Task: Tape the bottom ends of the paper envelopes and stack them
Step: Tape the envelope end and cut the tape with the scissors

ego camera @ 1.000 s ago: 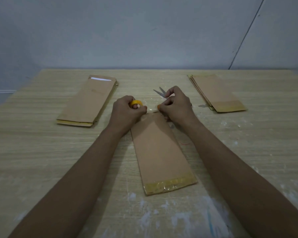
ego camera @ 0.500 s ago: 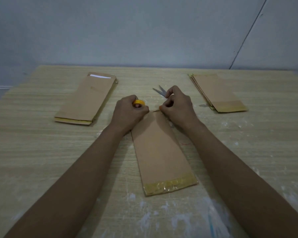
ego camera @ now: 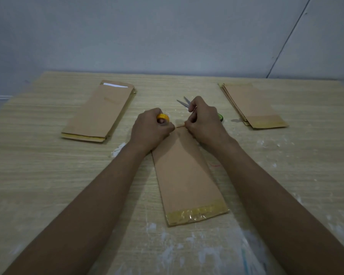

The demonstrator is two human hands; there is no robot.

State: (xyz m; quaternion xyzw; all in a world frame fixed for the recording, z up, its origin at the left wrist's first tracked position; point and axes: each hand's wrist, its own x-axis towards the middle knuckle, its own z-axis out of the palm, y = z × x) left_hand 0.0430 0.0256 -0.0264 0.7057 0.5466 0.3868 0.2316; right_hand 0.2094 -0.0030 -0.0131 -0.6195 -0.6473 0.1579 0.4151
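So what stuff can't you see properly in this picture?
- Head view: most of the tape roll, covered by the left hand.
- Head view: the scissors handles, behind the right hand.
- Head view: the far end of the middle envelope, under both hands.
- Head view: how many envelopes each side pile holds; edges too thin.

Two bare forearms, left forearm to the left of the centre envelope and right forearm to its right; both uncovered from the picture's lower edge to the wrist, long and slim, narrowing toward the wrists. Left hand at the envelope's far left corner: bare, back of hand smooth, knuckle ridge plain, one short fingernail showing. Right hand at the envelope's far right corner: bare too, knuckles and finger creases clear, light dim, finer detail not legible.
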